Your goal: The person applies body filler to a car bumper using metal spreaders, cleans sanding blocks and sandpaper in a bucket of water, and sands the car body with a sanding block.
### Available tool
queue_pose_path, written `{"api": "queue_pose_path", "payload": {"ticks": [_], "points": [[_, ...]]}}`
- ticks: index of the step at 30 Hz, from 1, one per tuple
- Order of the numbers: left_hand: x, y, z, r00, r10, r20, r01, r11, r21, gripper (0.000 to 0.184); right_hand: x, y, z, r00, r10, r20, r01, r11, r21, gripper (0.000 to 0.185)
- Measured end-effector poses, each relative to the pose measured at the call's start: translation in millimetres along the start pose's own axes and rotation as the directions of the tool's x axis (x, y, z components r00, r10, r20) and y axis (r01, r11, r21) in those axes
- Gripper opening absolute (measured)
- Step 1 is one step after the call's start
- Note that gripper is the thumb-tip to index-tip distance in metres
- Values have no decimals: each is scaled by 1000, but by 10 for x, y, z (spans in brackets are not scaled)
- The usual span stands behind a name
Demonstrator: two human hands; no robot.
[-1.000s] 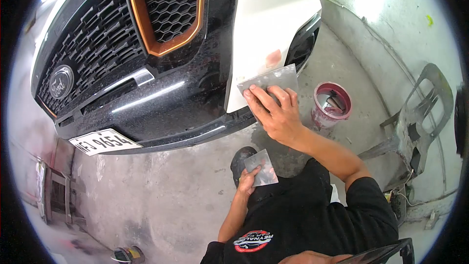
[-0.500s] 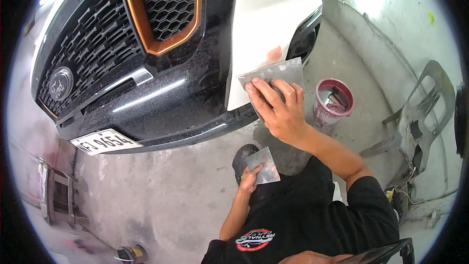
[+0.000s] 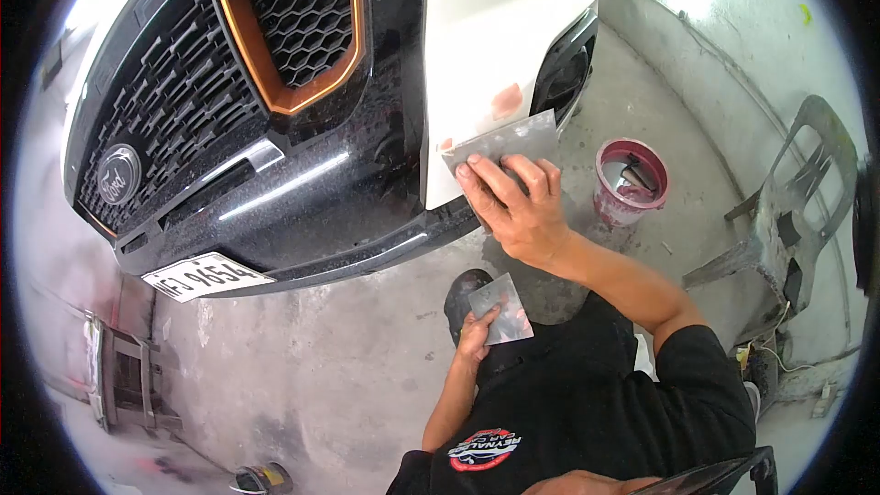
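Note:
My right hand [image 3: 522, 211] is closed on a flat grey metal putty spreader [image 3: 509, 145], its edge against the lower part of the white bumper panel [image 3: 504, 18]. A pinkish patch of putty [image 3: 507, 101] lies on the panel just above the spreader, and a small pink spot [image 3: 446, 144] shows by its left corner. Lower down, near my knee, my left hand [image 3: 475, 335] pinches a second, squarer metal plate [image 3: 502, 310], smeared pinkish at its right edge. Fingers behind both plates are hidden.
A black car front with a grille [image 3: 165, 96] and number plate [image 3: 206, 277] fills the upper left. A maroon bucket [image 3: 631, 183] holding water and tools stands right of my hand. A grey plastic chair [image 3: 807, 211] is farther right, and a small can [image 3: 261, 478] is bottom left.
My right hand's spreader has tilted and moved slightly down, uncovering a small pink spot at its left corner. My left hand still holds its plate; the whole view has shifted a little.

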State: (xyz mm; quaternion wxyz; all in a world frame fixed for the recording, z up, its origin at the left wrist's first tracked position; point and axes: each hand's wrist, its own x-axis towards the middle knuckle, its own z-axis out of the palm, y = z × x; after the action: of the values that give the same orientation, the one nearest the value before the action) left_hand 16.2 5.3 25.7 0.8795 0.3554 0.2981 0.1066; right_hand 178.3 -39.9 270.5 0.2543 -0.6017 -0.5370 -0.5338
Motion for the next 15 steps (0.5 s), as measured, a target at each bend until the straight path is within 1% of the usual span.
{"api": "queue_pose_path", "payload": {"ticks": [4, 6, 7, 9, 13, 15], "points": [[-28, 30, 28, 999, 32, -4, -32, 999, 42, 25, 55, 44, 4, 999, 9, 51, -7, 999, -37, 44], [-36, 41, 55, 999, 21, -46, -18, 998, 59, 24, 3, 60, 17, 995, -19, 99, 18, 1000, 11, 44], [-14, 27, 43, 999, 23, -45, -20, 998, 60, 24, -9, 65, -4, 995, -19, 97, 19, 1000, 10, 44], [9, -6, 6, 999, 42, -16, -41, 998, 48, 24, -24, 52, -74, 992, -3, 125, -6, 997, 71, 44], [12, -21, 5, 999, 37, -23, -36, 998, 49, 23, 34, 108, -97, 994, 63, 87, -70, 995, 77, 45], [13, 3, 15, 1000, 8, -3, -8, 999, 44, 24, 62, 135, -60, 986, 14, 169, -14, 1000, -1, 46]]}}
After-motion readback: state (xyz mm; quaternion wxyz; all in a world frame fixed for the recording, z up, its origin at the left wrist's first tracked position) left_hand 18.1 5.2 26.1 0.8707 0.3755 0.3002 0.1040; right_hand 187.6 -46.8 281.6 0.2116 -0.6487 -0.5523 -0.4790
